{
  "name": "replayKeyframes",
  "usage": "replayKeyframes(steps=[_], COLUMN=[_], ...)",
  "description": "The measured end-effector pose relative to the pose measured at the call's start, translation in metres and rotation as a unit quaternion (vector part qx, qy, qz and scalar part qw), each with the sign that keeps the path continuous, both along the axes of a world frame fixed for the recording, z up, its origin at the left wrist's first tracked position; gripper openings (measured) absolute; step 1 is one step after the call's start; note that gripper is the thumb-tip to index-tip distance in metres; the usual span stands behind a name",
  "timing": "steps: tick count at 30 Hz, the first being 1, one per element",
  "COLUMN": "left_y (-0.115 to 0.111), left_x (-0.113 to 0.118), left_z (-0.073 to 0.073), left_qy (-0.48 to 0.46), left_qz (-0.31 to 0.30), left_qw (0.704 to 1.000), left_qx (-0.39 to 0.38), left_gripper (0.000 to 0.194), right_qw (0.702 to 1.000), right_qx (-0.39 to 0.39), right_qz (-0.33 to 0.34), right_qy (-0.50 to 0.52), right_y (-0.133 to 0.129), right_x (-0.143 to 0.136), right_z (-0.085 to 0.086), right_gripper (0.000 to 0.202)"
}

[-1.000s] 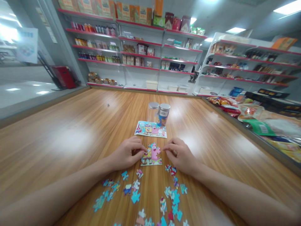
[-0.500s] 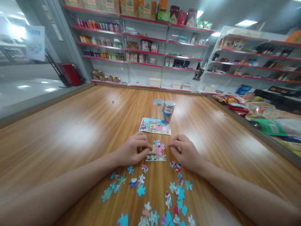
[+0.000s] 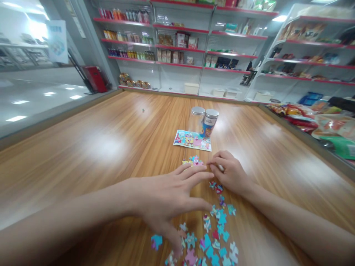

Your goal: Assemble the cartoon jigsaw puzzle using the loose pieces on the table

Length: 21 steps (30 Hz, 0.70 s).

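My left hand (image 3: 169, 195) is open, its fingers spread above the table, over loose jigsaw pieces (image 3: 190, 240). It covers the lower part of a partly joined jigsaw puzzle (image 3: 195, 161), whose pink and yellow cartoon figures show beyond the fingers. At the right edge of that puzzle, my right hand (image 3: 233, 173) has its fingers curled together in a pinch; whatever they hold, if anything, is hidden. Several more pieces (image 3: 221, 217), mostly light blue, lie below the right hand. A printed reference picture (image 3: 191, 141) lies flat just beyond the puzzle.
Behind the picture stand a clear jar (image 3: 196, 121) and a labelled jar (image 3: 209, 125), both with silver lids. Packaged goods (image 3: 332, 127) line the right side of the wooden table (image 3: 111, 147). Stocked shelves (image 3: 180, 66) rise beyond its far edge.
My left hand has left the joined puzzle, moved toward me and opened over the loose pieces. My right hand stays beside the puzzle. The whole view has shifted somewhat.
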State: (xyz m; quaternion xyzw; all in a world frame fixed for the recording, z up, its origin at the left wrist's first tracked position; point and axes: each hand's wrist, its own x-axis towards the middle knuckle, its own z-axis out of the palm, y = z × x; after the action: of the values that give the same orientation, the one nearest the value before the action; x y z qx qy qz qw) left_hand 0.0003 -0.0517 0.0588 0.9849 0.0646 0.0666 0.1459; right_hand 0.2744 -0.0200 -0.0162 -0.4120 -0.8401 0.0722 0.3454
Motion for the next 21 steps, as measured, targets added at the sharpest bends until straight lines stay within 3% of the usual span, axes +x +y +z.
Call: replayKeyframes(steps=[11,16,21], left_y=[-0.001,0.006,0.015], left_x=[0.003,-0.001,-0.001], left_z=[-0.018,-0.030,-0.039], left_qy=[0.020,-0.037,-0.047], left_qz=[0.038,0.037,0.017], left_qw=[0.998,0.994,0.993], left_qx=[-0.052,-0.095,-0.111], left_gripper=[0.111,0.099,0.106], right_qw=[1.000,1.000,1.000], right_qx=[0.007,0.001,-0.015], right_qz=[-0.002,0.000,-0.007], right_qy=[0.004,0.007,0.008], right_y=[-0.001,-0.001,0.000], right_x=[-0.002,-0.001,0.000], right_z=[0.001,0.001,-0.002], right_gripper=[0.019,0.020,0.019])
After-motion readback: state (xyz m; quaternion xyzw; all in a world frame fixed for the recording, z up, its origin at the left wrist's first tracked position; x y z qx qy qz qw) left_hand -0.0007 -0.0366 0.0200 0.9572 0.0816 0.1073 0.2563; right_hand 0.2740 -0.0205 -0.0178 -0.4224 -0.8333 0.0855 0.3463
